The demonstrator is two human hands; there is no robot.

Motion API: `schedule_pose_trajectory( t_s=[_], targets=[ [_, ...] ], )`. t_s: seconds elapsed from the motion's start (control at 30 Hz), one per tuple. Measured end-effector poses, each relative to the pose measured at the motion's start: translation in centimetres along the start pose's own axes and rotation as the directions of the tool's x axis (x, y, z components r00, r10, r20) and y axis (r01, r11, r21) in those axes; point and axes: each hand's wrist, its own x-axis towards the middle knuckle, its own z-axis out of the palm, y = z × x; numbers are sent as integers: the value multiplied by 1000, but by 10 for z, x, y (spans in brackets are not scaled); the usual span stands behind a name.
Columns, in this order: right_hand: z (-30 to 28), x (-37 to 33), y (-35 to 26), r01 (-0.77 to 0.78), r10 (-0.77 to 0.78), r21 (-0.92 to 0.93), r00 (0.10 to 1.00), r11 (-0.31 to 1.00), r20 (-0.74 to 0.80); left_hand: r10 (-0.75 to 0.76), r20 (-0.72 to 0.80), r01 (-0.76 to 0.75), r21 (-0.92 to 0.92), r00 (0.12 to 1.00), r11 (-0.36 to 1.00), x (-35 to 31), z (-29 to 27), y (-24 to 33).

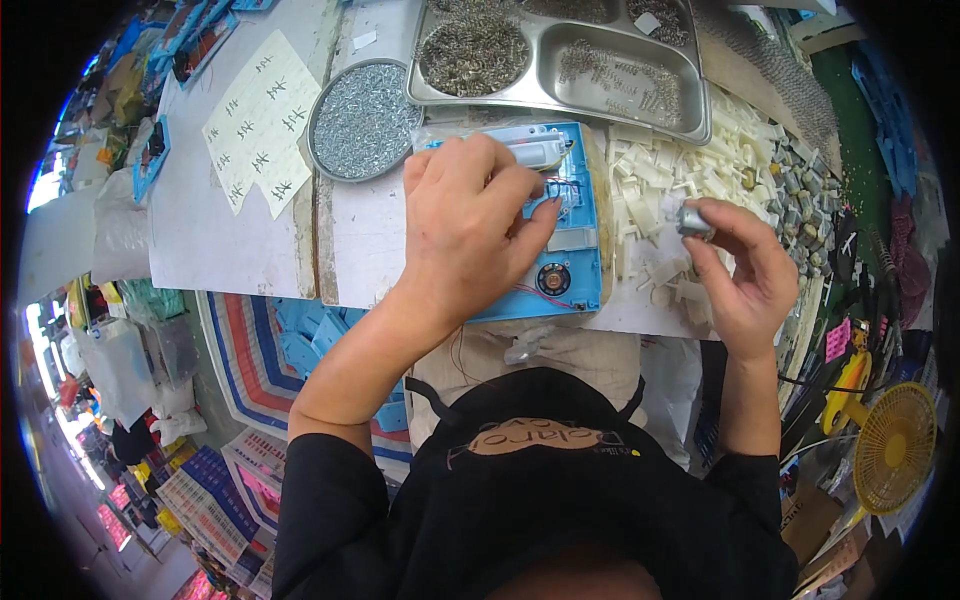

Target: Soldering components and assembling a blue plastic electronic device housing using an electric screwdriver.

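Between the thumb and fingers of my right hand (745,275) is a small silver motor (695,222), held above the white plastic parts at the right. My left hand (465,225) rests over a blue plastic housing (588,265), fingers curled and thumb tip near the wires in its middle. Whatever those fingers pinch is hidden beneath them. Inside the housing sit a round black speaker (553,281), a pale grey part (540,150) near the top and thin red and blue wires. My left hand covers the housing's left portion.
A round tray of small metal pieces (366,120) and a steel compartment tray of springs (555,105) stand behind. White plastic parts (640,180) and several loose motors (805,215) are heaped to the right. A yellow fan (895,448) is at lower right, a striped bag (235,350) below left.
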Motion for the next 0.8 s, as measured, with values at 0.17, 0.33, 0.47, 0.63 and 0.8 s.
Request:
schedule_pose_trajectory(
  t_s=[0.17,0.33,0.47,0.63,0.8],
  targets=[
    [16,15,2,-224,226,42,973,974,-45,16,20,-16,41,1000,999,-12,12,18],
    [33,33,10,24,14,-203,983,979,184,128,42,-125,-72,991,989,-28,0,8],
    [49,49,11,186,-102,-274,950,943,294,78,37,-76,-65,996,995,-47,-7,6],
    [62,57,10,211,-96,-346,942,914,321,33,28,-30,-126,999,992,-52,-5,4],
    [62,63,3,219,-73,-399,934,890,349,21,30,-16,-157,999,987,-54,-4,2]
  ],
)
